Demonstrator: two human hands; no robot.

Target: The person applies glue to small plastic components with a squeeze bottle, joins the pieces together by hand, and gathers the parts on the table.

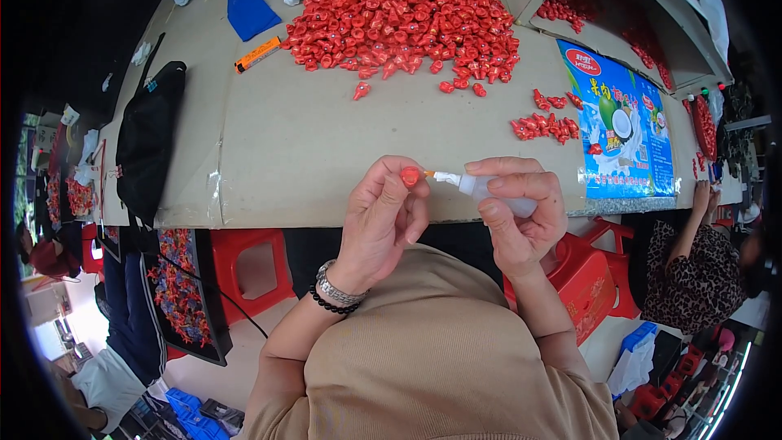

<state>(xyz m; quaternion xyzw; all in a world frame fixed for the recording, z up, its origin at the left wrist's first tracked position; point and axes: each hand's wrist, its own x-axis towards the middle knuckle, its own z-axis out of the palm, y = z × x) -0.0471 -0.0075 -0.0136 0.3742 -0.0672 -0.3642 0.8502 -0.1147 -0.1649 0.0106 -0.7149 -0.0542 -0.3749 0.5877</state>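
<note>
Head view: the left hand (381,216) pinches one small red piece (410,176) between thumb and fingertips, just above the near edge of the table (285,134). Close on its right, the right hand (528,220) holds a translucent white squeeze bottle (515,198) between thumb and fingers, its narrow tip aimed at the red piece; whether the tip touches it I cannot tell. A silver watch (338,287) and a black beaded bracelet (332,304) circle the left wrist. Beyond both hands spreads a large heap of red pieces (399,24). Past the right hand, toward its right, lie a small cluster of red pieces (544,128) and a blue printed sheet (631,143). Well left of the left hand is a black bag (151,143); beyond that hand, toward the left, lie an orange-and-black stick (258,55) and a blue cloth (249,10).
</note>
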